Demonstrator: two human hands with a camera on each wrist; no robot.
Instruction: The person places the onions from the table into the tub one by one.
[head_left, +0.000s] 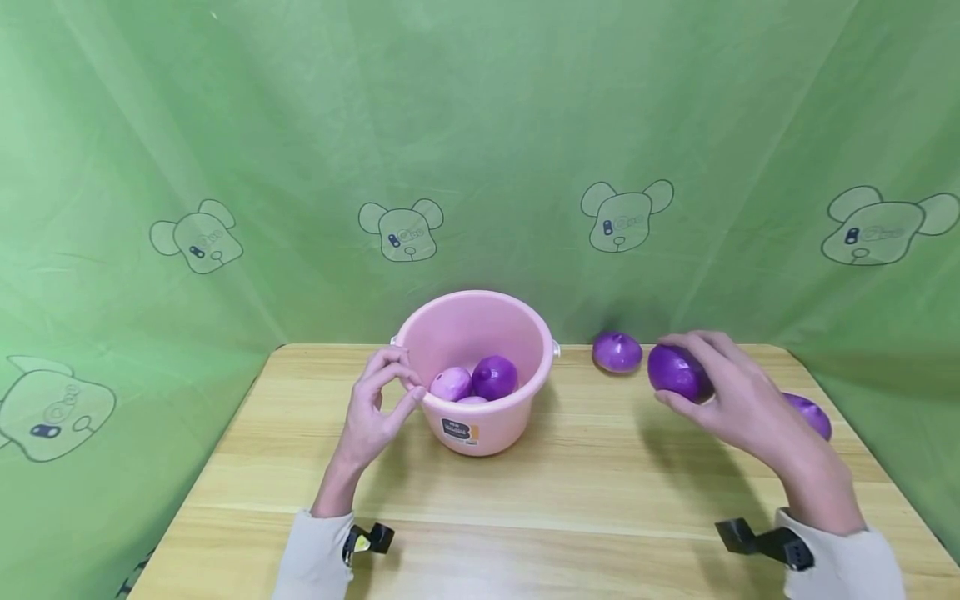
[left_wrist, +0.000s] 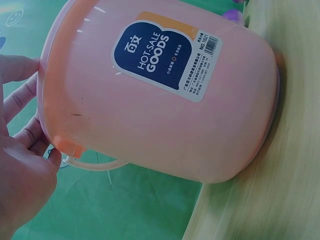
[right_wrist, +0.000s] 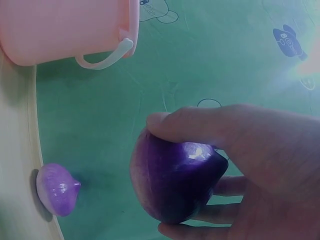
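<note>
A pink bucket [head_left: 480, 425] stands upright near the table's back edge, with several purple and pinkish onions [head_left: 495, 377] inside. With thumb and fingers, my left hand [head_left: 377, 406] pinches the bucket's left rim; the left wrist view shows the bucket's labelled side [left_wrist: 165, 115] close up. My right hand [head_left: 738, 392] grips a glossy dark purple onion [right_wrist: 172, 175] and holds it above the table, right of the bucket. Another onion [head_left: 617, 352] lies between bucket and right hand. One more onion [head_left: 810, 415] is partly hidden behind my right wrist.
The wooden table [head_left: 540, 517] carries all of this. A green curtain [head_left: 495, 150] with bear-head outlines rises behind its back edge and along both sides. In the right wrist view, the bucket's white handle [right_wrist: 106, 59] hangs at its side.
</note>
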